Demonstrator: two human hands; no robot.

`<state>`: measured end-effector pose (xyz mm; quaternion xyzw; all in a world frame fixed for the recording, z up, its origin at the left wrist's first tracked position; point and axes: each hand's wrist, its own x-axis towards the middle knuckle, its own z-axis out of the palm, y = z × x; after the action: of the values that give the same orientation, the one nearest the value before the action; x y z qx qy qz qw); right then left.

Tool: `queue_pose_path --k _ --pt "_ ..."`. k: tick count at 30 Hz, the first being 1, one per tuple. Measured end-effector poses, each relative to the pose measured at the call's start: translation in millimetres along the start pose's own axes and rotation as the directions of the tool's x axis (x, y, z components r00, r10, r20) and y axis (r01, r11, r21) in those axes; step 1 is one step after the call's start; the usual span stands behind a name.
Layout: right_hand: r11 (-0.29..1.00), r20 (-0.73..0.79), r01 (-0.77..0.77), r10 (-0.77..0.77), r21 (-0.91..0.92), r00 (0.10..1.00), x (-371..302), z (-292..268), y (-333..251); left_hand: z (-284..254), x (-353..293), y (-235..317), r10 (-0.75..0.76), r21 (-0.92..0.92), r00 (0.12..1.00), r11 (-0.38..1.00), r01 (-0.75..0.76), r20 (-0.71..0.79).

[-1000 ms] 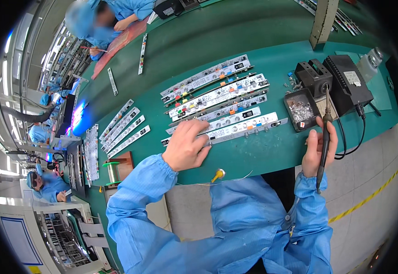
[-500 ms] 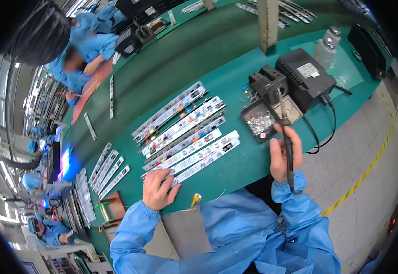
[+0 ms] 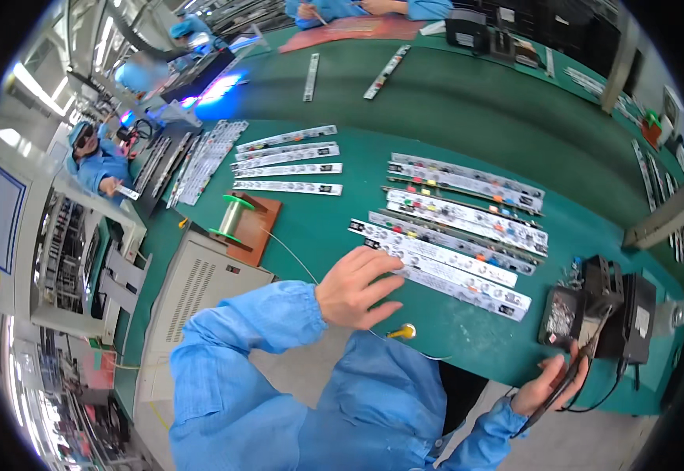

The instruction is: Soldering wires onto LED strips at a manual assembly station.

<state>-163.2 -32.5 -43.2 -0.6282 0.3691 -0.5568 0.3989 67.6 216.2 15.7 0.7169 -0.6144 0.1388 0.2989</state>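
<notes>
My left hand has its fingers apart at the left ends of the nearest white circuit board strips. Its fingertips reach the strips' edge; whether they press on them I cannot tell. In my right hand is a soldering iron, tip up by the dark iron stand. Beside the stand lies a black tray of small metallic parts. More strips, some carrying coloured components, lie in a row beyond my left hand.
A green-flanged solder wire spool sits on a brown holder, with its wire trailing toward my left hand. More strips lie at left. A black soldering station stands at right. Co-workers in blue are across and left.
The view has swung left, so the boards and soldering station appear farther right and the spool shows fully. My left hand's fingers have lifted and spread; my right still holds the iron.
</notes>
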Motion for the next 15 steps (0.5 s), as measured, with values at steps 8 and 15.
queue_pose_path --k 8,15 --pt "0.993 0.166 -0.031 0.012 0.112 0.986 3 30 -14 -46 4 -12 -0.076 0.164 0.983 0.981 0.104 -0.17" --pt "1.0 0.029 0.006 -0.006 0.002 1.0 4 -1 3 -8 41 -20 0.079 -0.018 0.959 0.996 -0.087 -0.273"
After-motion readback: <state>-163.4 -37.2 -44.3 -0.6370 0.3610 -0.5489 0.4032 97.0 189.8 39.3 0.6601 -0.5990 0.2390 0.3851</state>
